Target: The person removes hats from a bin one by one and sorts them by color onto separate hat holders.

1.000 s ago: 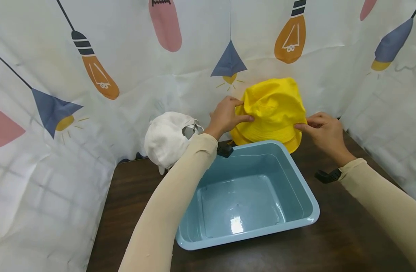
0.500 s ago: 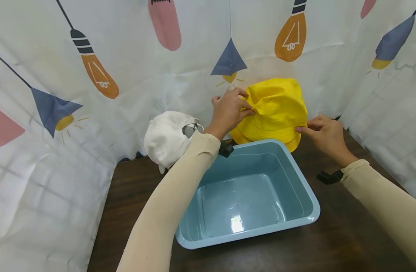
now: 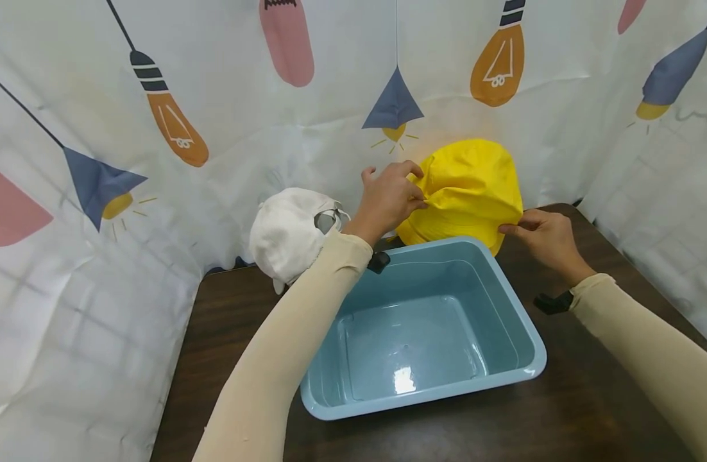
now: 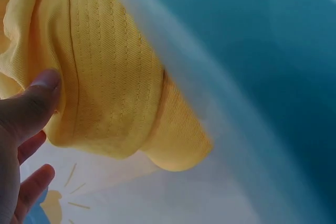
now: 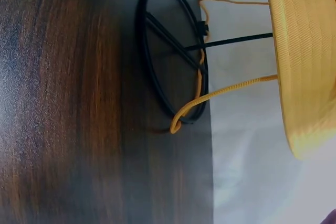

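A yellow bucket hat [image 3: 471, 183] sits behind the basin, on a black wire stand [image 5: 140, 51] whose round base shows in the right wrist view. At the hat's left side my left hand [image 3: 388, 197] pinches the cloth, its thumb [image 4: 37, 100] pressed to a fold above the stitched brim [image 4: 113, 72]. Between thumb and fingers, my right hand [image 3: 548, 239] holds the brim's right edge. An orange-yellow cord [image 5: 226, 91] hangs from the hat and loops over the wire base. To the left stands a white cap [image 3: 287, 234], partly hidden by my left forearm.
A light blue plastic basin [image 3: 423, 401] stands in front of the hat on the dark wooden table [image 3: 567, 398]. A white cloth backdrop [image 3: 330, 141] with printed lamps rises behind and at both sides. My left arm crosses over the basin's left part.
The hat's crown has rounded out and tilted a little, and its top sits slightly lower. My left fingers have shifted along the cloth, while my right hand has moved slightly down with the brim.
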Tool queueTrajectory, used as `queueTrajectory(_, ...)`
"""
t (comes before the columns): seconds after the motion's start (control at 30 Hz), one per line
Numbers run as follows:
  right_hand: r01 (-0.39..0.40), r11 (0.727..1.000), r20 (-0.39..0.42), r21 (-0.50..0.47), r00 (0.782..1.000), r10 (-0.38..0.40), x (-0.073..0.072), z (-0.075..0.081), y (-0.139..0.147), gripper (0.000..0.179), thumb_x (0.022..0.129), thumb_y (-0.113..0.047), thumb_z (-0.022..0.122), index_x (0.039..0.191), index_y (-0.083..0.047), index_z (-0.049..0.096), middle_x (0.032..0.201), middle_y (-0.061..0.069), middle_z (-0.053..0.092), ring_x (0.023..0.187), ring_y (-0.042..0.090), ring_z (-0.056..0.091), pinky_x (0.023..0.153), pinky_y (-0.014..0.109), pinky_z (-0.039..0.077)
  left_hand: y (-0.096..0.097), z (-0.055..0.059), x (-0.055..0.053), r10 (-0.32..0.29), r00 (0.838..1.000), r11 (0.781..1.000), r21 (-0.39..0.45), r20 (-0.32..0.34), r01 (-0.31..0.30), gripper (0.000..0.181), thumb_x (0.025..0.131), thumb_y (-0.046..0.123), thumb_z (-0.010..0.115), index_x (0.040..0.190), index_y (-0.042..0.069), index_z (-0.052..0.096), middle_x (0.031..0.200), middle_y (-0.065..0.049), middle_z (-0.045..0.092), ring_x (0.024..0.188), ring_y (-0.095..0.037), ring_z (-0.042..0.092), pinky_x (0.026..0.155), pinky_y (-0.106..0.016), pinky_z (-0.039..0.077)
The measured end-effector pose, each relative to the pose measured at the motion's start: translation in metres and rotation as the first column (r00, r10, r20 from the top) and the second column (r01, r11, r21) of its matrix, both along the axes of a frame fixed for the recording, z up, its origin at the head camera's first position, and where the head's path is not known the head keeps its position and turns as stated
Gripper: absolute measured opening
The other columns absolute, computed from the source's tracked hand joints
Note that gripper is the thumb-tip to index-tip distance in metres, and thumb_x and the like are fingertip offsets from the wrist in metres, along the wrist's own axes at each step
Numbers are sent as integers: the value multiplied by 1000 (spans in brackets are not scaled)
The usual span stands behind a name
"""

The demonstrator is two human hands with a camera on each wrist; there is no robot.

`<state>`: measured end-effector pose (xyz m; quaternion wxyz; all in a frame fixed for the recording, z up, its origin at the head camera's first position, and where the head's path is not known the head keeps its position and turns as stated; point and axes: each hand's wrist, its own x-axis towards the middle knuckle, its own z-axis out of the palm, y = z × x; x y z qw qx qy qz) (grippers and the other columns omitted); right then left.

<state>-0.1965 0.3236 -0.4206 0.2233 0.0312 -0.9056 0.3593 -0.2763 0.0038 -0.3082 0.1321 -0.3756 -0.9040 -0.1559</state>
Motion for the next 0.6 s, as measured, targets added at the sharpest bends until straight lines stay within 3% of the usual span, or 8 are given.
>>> queueTrajectory(0.2, 40, 999, 58, 9, 998, -40, 8, 2, -4, 35, 88, -36, 81, 110, -9, 80, 103, 15, 77, 74, -2, 55, 62, 9, 44, -1, -2, 2, 8, 1000, 1000, 12, 6, -8, 19, 90, 41, 76, 96, 25, 85, 131, 6, 64, 131, -17, 53, 117, -64, 21)
queueTrajectory(0.3, 45, 999, 88, 15, 995, -46, 13, 8, -2, 42, 87, -41, 81, 114, -9, 79, 103, 13, 77, 74, 1, 56, 62, 11, 45, 1, 1, 1, 19, 1000, 1000, -21, -4, -19, 20, 91, 44, 74, 97, 28, 85, 133, 8, 63, 132, -17, 52, 116, -65, 22)
queueTrajectory(0.43, 24, 999, 113, -43, 993, -18, 21, 26, 3, 50, 92, -44, 75, 134, -17, 70, 102, -4, 74, 80, -3, 59, 65, 11, 46, 2, 9, -1, 25, 999, 995, -99, 24, -23, 25, 90, 51, 73, 106, 34, 82, 141, 12, 57, 139, -17, 44, 115, -66, 22)
queueTrajectory(0.53, 9, 996, 55, -94, 998, -4, 26, 42, 3, 47, 98, -38, 69, 143, -24, 62, 101, -23, 67, 85, -4, 59, 66, 11, 44, 1, 18, -3, 9, 997, 996, -85, 78, -2, 35, 86, 57, 74, 113, 35, 80, 146, 13, 53, 143, -17, 40, 112, -62, 26)
queueTrajectory(0.6, 0, 994, -26, -105, 1000, -3, 28, 51, 1, 43, 99, -32, 68, 141, -26, 63, 98, -30, 63, 80, -2, 57, 63, 12, 41, 0, 23, -3, -8, 996, 1000, -10, 90, 9, 37, 87, 57, 73, 113, 32, 80, 144, 12, 55, 141, -18, 42, 109, -59, 31)
